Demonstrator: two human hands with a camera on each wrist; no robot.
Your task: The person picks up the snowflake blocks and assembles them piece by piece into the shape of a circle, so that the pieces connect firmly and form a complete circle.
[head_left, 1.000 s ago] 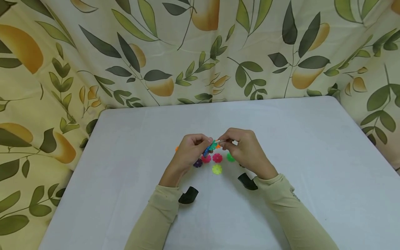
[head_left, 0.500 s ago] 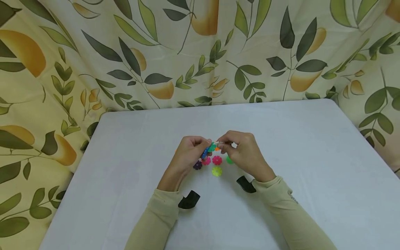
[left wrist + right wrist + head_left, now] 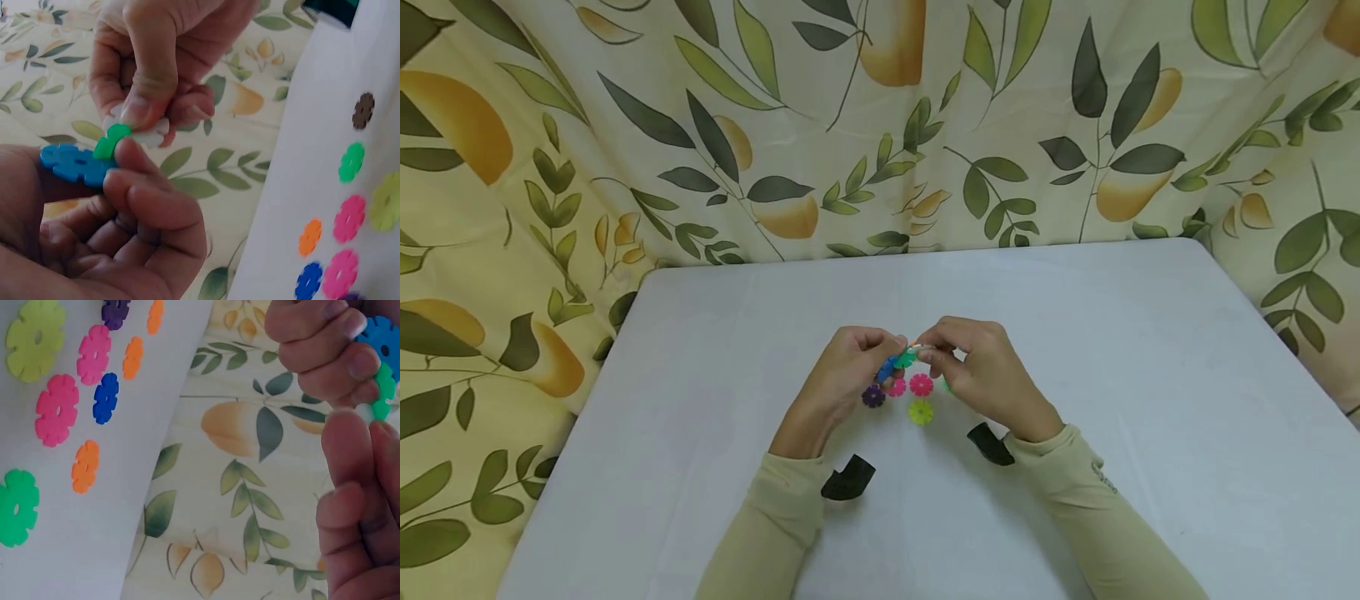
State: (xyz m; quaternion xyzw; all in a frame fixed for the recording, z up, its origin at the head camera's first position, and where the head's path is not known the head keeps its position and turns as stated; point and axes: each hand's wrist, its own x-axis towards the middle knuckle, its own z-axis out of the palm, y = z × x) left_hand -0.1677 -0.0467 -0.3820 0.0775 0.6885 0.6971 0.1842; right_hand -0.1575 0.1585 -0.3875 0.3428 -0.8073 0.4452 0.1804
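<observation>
Over white tabletop, pinching blue notched disc in left hand, seemingly steadying adjoining green disc. Pinching white disc in right hand, likely for control.

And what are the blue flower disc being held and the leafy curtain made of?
The held blue notched disc looks like smooth, faintly shiny plastic: even colour, crisp slots. The leaf-print curtain seems to be printed fabric, mostly matte, since it hangs in soft folds; I can't tell which fibre.

Both sleeves are beige (the right bears dark markings).
</observation>
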